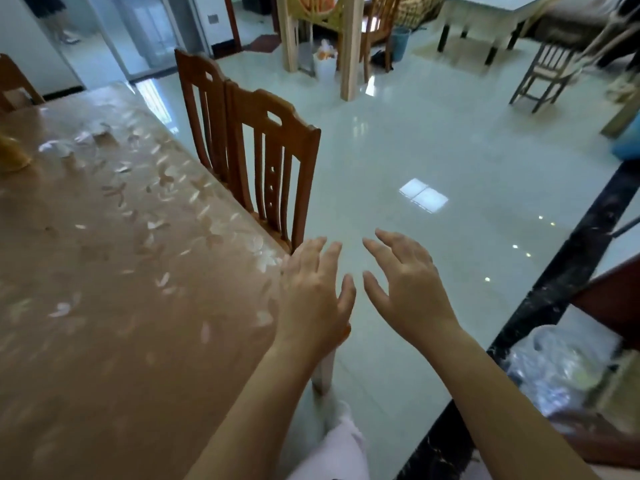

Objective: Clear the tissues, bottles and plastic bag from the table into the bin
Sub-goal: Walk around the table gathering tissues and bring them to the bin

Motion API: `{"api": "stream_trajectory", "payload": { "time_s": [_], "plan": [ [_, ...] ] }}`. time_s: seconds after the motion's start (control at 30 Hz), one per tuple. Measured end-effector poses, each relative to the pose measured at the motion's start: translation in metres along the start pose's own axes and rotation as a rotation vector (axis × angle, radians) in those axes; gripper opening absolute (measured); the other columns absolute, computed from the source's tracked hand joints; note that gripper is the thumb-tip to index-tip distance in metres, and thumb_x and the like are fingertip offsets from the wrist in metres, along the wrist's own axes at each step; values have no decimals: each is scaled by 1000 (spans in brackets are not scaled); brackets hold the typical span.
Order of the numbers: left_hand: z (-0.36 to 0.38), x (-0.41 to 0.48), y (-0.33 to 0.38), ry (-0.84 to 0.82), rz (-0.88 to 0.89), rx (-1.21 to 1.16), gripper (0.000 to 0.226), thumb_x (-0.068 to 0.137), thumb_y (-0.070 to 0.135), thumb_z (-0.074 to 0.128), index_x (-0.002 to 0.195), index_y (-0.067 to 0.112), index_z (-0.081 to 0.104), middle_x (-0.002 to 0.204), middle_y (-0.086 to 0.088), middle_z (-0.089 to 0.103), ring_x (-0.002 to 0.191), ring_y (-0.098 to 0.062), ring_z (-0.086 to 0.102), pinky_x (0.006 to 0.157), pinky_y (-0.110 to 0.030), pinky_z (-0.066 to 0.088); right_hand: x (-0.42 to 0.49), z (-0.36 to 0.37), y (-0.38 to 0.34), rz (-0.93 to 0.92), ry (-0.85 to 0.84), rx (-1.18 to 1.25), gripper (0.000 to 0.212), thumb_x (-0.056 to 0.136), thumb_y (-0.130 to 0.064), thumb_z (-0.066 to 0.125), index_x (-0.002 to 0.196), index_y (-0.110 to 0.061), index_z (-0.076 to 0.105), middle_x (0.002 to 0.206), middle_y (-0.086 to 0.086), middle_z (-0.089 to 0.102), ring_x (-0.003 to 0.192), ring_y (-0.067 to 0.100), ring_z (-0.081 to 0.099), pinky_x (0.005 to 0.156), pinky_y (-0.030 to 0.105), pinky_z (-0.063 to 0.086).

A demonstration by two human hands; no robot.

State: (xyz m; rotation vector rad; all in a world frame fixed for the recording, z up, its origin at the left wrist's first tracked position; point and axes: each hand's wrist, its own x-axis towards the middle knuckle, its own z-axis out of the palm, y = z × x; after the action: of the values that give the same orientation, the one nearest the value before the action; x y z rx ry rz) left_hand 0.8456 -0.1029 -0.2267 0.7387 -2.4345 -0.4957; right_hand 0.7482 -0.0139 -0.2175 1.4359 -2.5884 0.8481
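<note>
My left hand (313,292) hovers over the near right corner of the table (114,271), fingers spread and holding nothing. My right hand (407,285) floats beside it above the floor, also with fingers apart and nothing in it. The table wears a brown flowered cover. A crumpled white tissue (55,147) lies far back on the left part of the table, beside a yellowish object (12,155) at the left edge. A white bin (325,64) with rubbish in it stands far off on the floor by a wooden post. Clear crumpled plastic (561,362) sits low at the right.
Two wooden chairs (270,168) are pushed against the table's right side. A black-edged step or ledge (554,289) runs diagonally at the right. Shiny pale floor tiles (433,150) stretch toward more chairs, a blue bucket (401,43) and another table at the back.
</note>
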Motion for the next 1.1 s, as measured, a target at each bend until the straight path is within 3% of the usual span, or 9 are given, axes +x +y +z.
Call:
{"api": "stream_trajectory", "payload": {
  "time_s": [0.17,0.53,0.83,1.1],
  "plan": [
    [38,69,6,-4,37,-34,42,81,17,63,120,3,53,124,-21,56,119,-37,47,98,-50,34,59,-1,41,21,-10,-22,40,83,-13,60,122,-5,52,128,19,53,120,36,45,100,53,35],
    [131,204,39,-42,24,13,43,80,13,65,120,3,53,124,-23,56,119,-39,47,98,-57,34,170,-13,166,92,-27,10,41,83,-13,60,123,-6,51,127,19,53,120,35,45,101,49,34],
    [220,337,107,28,-45,34,40,83,15,59,121,4,51,127,-23,51,120,-38,43,102,-55,31,290,-57,291,-1,-9,17,42,82,-11,62,122,-5,52,126,19,54,118,36,47,99,50,36],
    [250,423,79,62,-134,123,39,80,13,63,116,1,55,122,-26,54,117,-41,47,96,-59,36,400,-34,324,-133,-54,74,40,81,-9,63,119,-3,54,122,21,56,115,38,49,97,52,39]
  ]
}}
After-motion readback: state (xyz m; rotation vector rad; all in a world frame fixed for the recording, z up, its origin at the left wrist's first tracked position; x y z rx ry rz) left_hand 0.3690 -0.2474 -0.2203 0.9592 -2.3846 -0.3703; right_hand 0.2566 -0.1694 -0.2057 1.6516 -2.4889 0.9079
